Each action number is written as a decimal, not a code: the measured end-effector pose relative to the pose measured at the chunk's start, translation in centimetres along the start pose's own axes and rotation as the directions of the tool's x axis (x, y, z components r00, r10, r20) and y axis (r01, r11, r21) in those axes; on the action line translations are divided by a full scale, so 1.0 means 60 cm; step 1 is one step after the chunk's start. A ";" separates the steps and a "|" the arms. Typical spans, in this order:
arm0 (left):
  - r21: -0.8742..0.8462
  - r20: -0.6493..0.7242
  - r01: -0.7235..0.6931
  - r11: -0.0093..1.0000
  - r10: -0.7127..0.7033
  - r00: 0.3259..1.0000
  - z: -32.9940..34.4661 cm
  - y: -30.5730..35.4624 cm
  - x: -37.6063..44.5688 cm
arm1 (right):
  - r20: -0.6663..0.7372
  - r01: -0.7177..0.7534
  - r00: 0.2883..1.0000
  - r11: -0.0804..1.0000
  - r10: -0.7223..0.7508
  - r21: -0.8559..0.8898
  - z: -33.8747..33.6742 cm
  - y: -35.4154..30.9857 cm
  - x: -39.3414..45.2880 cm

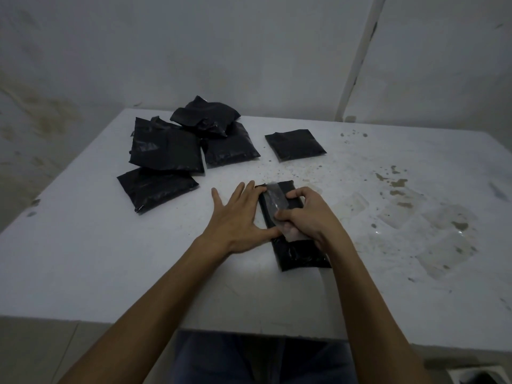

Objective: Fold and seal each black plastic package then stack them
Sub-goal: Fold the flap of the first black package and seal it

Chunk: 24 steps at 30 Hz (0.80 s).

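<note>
1. Grey, stained walls stand behind a white table (pixel 83 259), whose top is speckled and blotched with dirt on its right half.
2. Near the middle of the table lies a folded black package (pixel 300 256), long and narrow, running away from the person.
3. A strip of clear tape (pixel 273 199) lies across the upper part of this package, running toward the near side.
4. The left hand (pixel 235 220) lies flat with its fingers straight and spread, its fingertips on the far left edge of the package and its thumb against the package's left side.
5. The right hand (pixel 310 214) has its fingers curled, pinching the near end of the tape and pressing on the package with thumb and forefinger.
6. At the far left of the table is a loose pile of black packages (pixel 166 148), several overlapping, with one crumpled package on top at the back.
7. One more black package (pixel 295 145) lies flat by itself, just right of the pile and apart from it.
8. Several clear tape pieces (pixel 443 231) lie on the right side of the table.
9. Below the table edge, blue trousers (pixel 249 361) show.
</note>
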State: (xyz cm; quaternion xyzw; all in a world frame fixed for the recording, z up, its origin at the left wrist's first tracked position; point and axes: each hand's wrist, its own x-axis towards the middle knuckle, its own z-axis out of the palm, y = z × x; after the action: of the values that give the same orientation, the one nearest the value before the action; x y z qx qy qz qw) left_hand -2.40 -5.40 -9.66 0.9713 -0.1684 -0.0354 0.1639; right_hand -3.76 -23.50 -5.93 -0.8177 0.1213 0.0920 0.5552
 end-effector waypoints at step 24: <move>-0.265 -0.265 0.120 0.957 -0.192 0.945 -0.011 0.024 0.017 | -0.011 0.027 1.000 0.994 -0.028 -0.105 -0.007 0.005 -0.009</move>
State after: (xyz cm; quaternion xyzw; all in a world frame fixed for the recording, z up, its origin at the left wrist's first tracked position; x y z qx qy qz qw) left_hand -1.81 -6.80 -8.59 0.9486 -0.0592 0.0727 0.3022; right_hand -4.34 -23.97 -5.89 -0.8479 0.1083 0.0857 0.5118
